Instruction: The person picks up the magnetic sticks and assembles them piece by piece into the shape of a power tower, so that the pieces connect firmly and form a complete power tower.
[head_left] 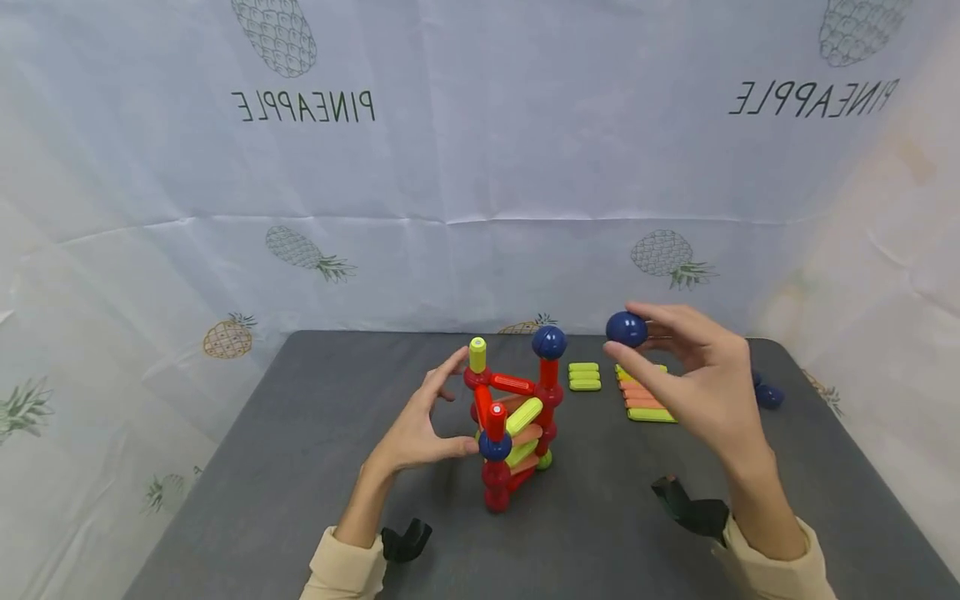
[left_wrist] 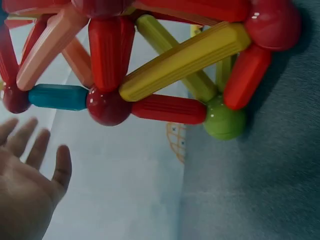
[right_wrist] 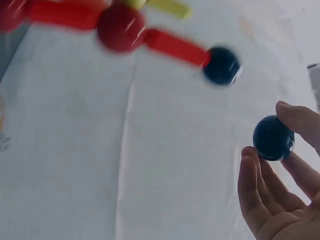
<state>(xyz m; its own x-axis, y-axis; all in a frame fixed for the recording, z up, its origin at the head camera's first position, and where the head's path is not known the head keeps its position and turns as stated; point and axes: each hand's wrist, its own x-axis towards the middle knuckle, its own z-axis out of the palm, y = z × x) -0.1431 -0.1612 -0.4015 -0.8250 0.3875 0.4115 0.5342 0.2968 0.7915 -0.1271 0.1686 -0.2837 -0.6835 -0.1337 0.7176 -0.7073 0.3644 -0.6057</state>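
A tower of magnetic rods and balls (head_left: 497, 475) stands mid-table, with red, yellow, orange and teal rods joined by red, blue and green balls. My left hand (head_left: 423, 425) is spread at the tower's left side, its thumb tip close to the front blue ball (head_left: 495, 447). In the left wrist view its fingers (left_wrist: 39, 150) are loosely extended and hold nothing. To the tower's right, my right hand (head_left: 701, 358) pinches a loose blue ball (head_left: 625, 329) between thumb and fingers, raised above the table. Another blue ball (head_left: 549, 342) caps the tower's back right post; a yellow rod (head_left: 477, 356) tops the left one.
Behind the tower lie a few short yellow rods (head_left: 584, 379). A row of orange and yellow rods (head_left: 649, 414) is partly hidden by my right hand. Dark blue balls (head_left: 769, 396) sit at the table's right side. A pineapple-print cloth (head_left: 465, 167) hangs behind the grey table (head_left: 300, 500).
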